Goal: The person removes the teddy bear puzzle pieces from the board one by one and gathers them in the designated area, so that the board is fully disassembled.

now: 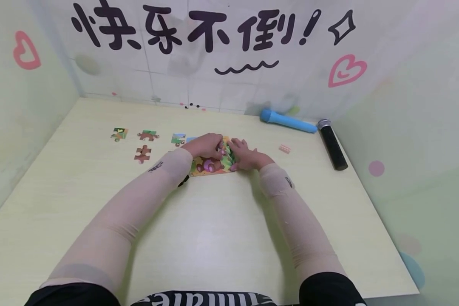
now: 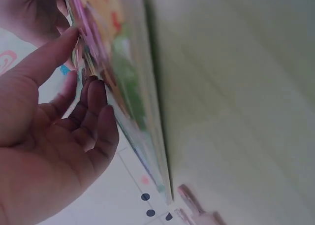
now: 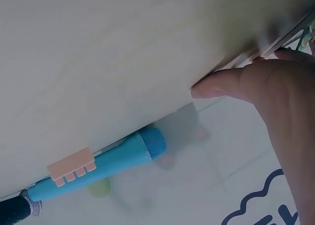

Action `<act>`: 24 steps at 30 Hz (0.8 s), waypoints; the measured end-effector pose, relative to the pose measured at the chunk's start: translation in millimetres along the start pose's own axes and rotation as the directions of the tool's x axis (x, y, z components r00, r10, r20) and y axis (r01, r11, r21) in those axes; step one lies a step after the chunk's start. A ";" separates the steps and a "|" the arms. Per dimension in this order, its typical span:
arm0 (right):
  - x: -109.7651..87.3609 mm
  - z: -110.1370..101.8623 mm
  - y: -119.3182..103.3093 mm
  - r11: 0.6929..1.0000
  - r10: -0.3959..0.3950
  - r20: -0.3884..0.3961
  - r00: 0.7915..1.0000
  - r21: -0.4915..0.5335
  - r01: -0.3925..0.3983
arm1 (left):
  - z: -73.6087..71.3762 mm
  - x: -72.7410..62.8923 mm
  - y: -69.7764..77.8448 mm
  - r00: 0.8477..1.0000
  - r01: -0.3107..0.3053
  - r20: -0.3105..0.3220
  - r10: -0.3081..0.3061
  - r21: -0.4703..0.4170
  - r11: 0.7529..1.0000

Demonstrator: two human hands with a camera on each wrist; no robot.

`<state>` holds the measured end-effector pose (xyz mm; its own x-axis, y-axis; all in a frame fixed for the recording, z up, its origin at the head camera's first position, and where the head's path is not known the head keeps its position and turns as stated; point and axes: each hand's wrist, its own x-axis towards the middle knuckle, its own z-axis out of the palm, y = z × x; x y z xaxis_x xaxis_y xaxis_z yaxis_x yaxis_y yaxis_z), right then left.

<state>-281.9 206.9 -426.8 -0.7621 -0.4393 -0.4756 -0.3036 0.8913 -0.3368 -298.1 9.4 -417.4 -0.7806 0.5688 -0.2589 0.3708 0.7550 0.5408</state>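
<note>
A partly assembled jigsaw puzzle (image 1: 210, 166) with a brown and purple picture lies mid-table. My left hand (image 1: 205, 145) reaches over it from the left, thumb and curled fingers gripping a puzzle piece at its right part. That piece is mostly hidden by the fingers. In the left wrist view, the thumb (image 2: 54, 52) and fingertips meet the puzzle's surface, seen nearly edge-on. My right hand (image 1: 246, 156) rests against the puzzle's right edge with fingers spread. The right wrist view has its thumb (image 3: 219, 83) stretched along the tabletop.
Loose puzzle pieces lie to the left: one green and yellow (image 1: 119, 134), one green and brown (image 1: 148, 135), one brown (image 1: 142, 154) and one blue (image 1: 178, 139). At right are a small pink block (image 1: 284, 148), a blue microphone (image 1: 290, 121) and a black microphone (image 1: 333, 146).
</note>
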 end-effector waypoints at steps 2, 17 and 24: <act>0.6 -0.9 -0.7 1.000 0.001 0.000 1.000 -0.014 -0.001 | 0.4 1.1 -1.3 1.000 -0.006 -0.008 0.006 -0.011 1.000; 5.8 -2.4 1.6 1.000 -0.010 -0.030 1.000 0.000 0.010 | -8.9 -6.5 0.7 0.999 0.010 -0.031 -0.008 0.069 0.998; 5.2 0.9 2.3 1.000 0.002 -0.044 0.999 0.021 -0.001 | -5.9 -3.6 1.5 1.000 -0.006 0.016 0.004 0.149 0.989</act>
<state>-286.0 206.5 -430.8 -0.7868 -0.4324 -0.4403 -0.2911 0.8892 -0.3531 -297.7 6.6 -411.0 -0.7711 0.5770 -0.2691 0.4466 0.7914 0.4174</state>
